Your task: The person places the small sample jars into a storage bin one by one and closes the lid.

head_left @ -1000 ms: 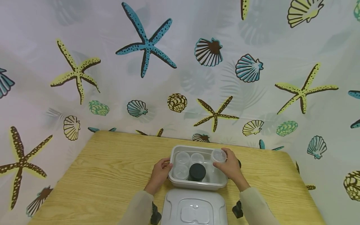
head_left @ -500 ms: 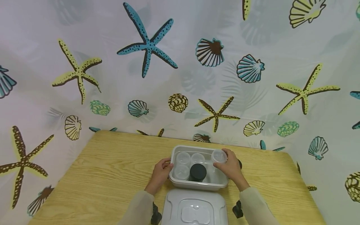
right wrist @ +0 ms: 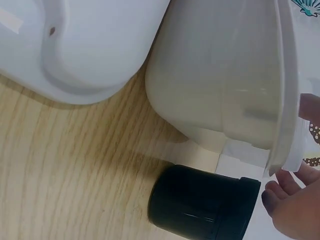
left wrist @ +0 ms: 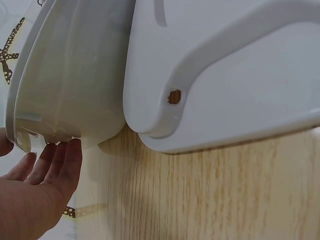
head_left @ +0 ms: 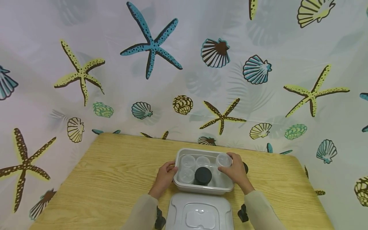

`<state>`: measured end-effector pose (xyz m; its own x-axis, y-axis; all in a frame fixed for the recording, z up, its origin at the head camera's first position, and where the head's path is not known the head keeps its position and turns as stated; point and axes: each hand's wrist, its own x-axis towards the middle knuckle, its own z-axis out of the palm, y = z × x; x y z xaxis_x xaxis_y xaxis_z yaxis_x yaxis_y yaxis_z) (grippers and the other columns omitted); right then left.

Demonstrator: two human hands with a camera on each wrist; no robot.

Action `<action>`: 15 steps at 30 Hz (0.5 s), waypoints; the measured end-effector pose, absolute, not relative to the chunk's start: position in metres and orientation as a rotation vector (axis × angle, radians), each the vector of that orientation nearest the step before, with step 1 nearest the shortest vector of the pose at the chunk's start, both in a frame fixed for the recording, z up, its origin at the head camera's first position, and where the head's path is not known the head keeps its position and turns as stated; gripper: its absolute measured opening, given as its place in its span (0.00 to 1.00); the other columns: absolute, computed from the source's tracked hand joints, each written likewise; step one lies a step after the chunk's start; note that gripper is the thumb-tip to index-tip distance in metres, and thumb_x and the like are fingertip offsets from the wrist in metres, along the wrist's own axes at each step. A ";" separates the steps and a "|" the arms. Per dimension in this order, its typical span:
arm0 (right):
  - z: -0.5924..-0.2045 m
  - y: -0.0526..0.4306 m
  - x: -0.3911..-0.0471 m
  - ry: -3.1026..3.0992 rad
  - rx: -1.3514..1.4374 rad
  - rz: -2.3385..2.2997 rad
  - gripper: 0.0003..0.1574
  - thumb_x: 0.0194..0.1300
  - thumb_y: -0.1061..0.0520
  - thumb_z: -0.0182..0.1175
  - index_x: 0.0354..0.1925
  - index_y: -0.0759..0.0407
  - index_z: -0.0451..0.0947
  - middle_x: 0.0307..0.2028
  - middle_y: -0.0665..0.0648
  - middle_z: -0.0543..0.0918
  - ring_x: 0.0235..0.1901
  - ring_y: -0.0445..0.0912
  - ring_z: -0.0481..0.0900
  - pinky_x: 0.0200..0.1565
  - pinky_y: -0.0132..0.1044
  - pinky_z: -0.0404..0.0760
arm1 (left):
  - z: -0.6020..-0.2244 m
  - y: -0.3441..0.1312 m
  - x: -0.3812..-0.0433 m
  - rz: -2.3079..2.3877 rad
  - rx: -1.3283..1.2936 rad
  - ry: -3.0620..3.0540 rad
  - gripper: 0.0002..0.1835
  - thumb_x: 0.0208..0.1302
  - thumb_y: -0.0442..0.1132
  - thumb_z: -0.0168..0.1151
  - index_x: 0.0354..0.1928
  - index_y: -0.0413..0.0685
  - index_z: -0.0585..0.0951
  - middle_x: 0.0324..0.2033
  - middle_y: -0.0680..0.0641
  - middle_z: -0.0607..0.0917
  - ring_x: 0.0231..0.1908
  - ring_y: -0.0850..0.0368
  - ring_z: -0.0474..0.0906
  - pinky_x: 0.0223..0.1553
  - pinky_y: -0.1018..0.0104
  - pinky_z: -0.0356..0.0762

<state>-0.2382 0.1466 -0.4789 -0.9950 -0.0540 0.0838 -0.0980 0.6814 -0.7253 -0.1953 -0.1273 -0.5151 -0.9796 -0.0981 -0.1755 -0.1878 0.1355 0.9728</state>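
Observation:
A white plastic tub (head_left: 201, 190) stands on the wooden table. My left hand (head_left: 165, 175) grips its left end; in the left wrist view the fingers curl up under the rim, with the thumb on the other side. At the tub's right end, my right hand (head_left: 237, 171) holds a clear round plastic container (head_left: 224, 159) between thumb and fingers, at about rim height. Inside the tub, toward the left, are several more clear round containers (head_left: 186, 175) and a black-lidded jar (head_left: 203, 176). The right hand mostly hides its container in the right wrist view.
A white lid (head_left: 200, 210) lies in front of the tub, close against it. Another black jar (right wrist: 200, 205) stands on the table just right of the tub, largely behind my right hand in the head view. A patterned curtain (head_left: 184, 80) hangs behind the table (head_left: 115, 179).

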 end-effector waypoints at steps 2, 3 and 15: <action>-0.480 0.147 -0.239 -2.837 0.119 1.224 0.43 0.48 0.57 0.72 0.59 0.69 0.67 0.56 0.69 0.71 0.53 0.60 0.72 0.54 0.55 0.73 | -0.515 -0.127 -0.196 1.995 -0.296 2.314 0.20 0.71 0.36 0.52 0.62 0.36 0.70 0.51 0.33 0.80 0.43 0.53 0.79 0.34 0.68 0.78; -0.481 0.147 -0.239 -2.840 0.117 1.222 0.43 0.48 0.56 0.72 0.59 0.69 0.67 0.56 0.69 0.70 0.53 0.60 0.72 0.54 0.55 0.73 | -0.515 -0.127 -0.196 1.992 -0.296 2.315 0.20 0.71 0.36 0.52 0.62 0.36 0.70 0.51 0.33 0.80 0.43 0.53 0.79 0.34 0.68 0.78; -0.483 0.145 -0.239 -2.891 0.093 1.190 0.44 0.48 0.56 0.73 0.59 0.69 0.67 0.59 0.70 0.67 0.54 0.61 0.71 0.55 0.56 0.73 | -0.513 -0.127 -0.194 1.981 -0.310 2.329 0.20 0.71 0.36 0.52 0.62 0.36 0.70 0.50 0.33 0.80 0.42 0.54 0.79 0.34 0.68 0.78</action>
<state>-0.2395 0.1453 -0.4827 -0.9981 -0.0494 0.0358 -0.0603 0.7087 -0.7029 -0.1945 -0.1269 -0.5127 -0.9773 -0.1084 -0.1820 -0.1971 0.1496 0.9689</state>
